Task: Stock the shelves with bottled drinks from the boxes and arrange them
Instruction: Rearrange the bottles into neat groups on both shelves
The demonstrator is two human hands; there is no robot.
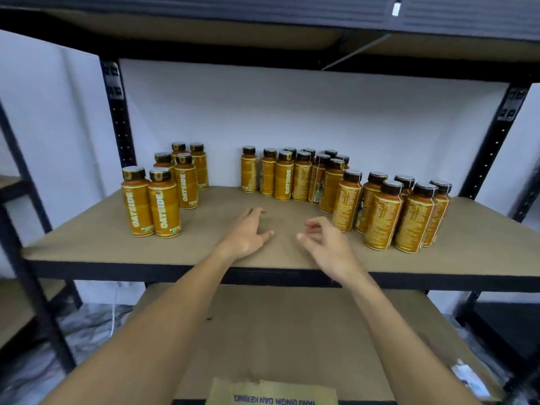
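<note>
Six upright bottles (163, 206) leftward, one left hand (245, 233), one right hand (328, 244)

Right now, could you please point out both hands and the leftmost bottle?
left hand (248, 233): head view, its back.
right hand (328, 244): head view, its back.
leftmost bottle (137, 204): head view, front label.

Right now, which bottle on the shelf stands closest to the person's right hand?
The bottle just beyond the right hand, leftmost in the front right-hand cluster, small print facing out. All others stand farther back or further aside.
</note>
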